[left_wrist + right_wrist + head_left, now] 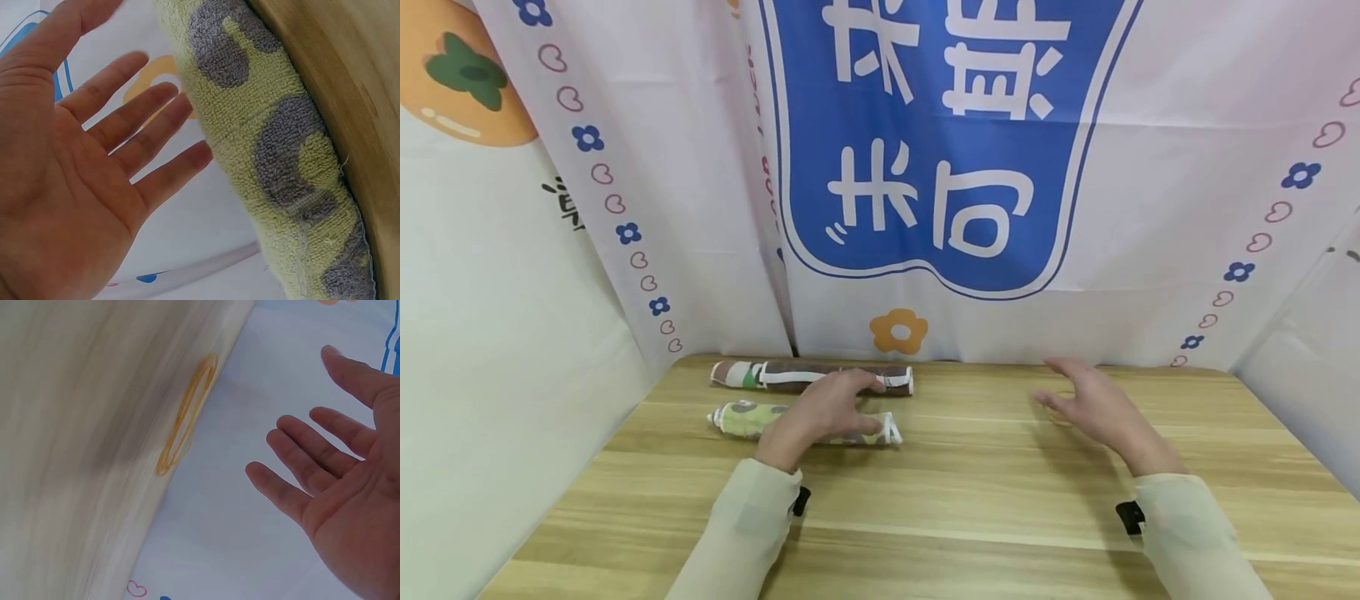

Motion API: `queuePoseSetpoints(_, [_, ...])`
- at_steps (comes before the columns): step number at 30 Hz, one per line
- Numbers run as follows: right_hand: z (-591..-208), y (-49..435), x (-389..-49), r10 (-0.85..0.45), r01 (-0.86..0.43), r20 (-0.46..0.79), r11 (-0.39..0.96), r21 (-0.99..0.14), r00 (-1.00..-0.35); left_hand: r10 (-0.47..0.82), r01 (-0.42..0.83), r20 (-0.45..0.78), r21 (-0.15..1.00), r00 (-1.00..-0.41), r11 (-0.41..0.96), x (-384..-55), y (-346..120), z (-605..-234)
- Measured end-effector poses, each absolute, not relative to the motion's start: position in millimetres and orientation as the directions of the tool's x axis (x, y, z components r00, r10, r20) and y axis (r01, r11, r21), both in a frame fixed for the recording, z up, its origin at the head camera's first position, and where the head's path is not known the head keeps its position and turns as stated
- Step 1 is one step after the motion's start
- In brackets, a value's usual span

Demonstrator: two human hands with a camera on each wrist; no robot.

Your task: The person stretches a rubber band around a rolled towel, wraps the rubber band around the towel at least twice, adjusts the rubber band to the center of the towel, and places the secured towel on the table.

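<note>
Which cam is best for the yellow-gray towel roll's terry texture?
Left wrist: the yellow-gray towel roll is close-up, its looped pile distinct, ends cropped. Head shows both ends, but small and partly behind the left hand. Right wrist: none of it.

yellow-green towel roll (250, 137) with grey blotches, brown roll (793, 377) with white stripe, amber bands (182, 417), tan wood-grain table (962, 508)

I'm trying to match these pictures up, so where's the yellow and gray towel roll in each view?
Head: towel roll mostly left of centre, lower half, partly behind the left hand.
Left wrist: towel roll, large, slanting from top centre to lower right.
Right wrist: not in it.
Shared landmark: the wooden tabletop, seen in all three.
</note>
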State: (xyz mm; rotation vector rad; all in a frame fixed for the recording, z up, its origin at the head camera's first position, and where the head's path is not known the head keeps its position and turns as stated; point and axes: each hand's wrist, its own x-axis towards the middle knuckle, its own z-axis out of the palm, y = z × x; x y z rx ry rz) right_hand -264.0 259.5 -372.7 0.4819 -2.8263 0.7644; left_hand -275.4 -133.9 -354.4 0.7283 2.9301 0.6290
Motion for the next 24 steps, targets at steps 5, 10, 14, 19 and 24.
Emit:
queuePoseSetpoints(5, [-375.5,271.0,-264.8,-0.253,-0.343,0.246,0.818,-0.461,-0.936,0.462,0.434,0.030,0.401,-0.886,0.807,-275.7,-135.2,-355.3])
queuePoseSetpoints(10, [-377.3,278.8,-265.5,-0.260,-0.351,0.254,0.823,-0.446,-0.932,0.466,0.425,-0.005,0.400,-0.885,0.812,-275.2,-138.0,-355.1])
queuePoseSetpoints(14, [-380.4,282.3,-266.9,-0.279,-0.377,0.274,0.821,-0.429,-0.920,0.462,0.406,-0.039,0.417,-0.886,0.813,-276.2,-140.5,-356.3])
queuePoseSetpoints(19, [-385.6,286.9,-269.2,-0.297,-0.396,0.281,0.815,-0.423,-0.913,0.463,0.398,-0.057,0.427,-0.884,0.812,-277.6,-143.1,-358.2])
queuePoseSetpoints(24, [-389.7,290.8,-269.4,-0.300,-0.388,0.258,0.808,-0.443,-0.919,0.481,0.412,-0.061,0.428,-0.875,0.804,-278.2,-145.3,-359.4])
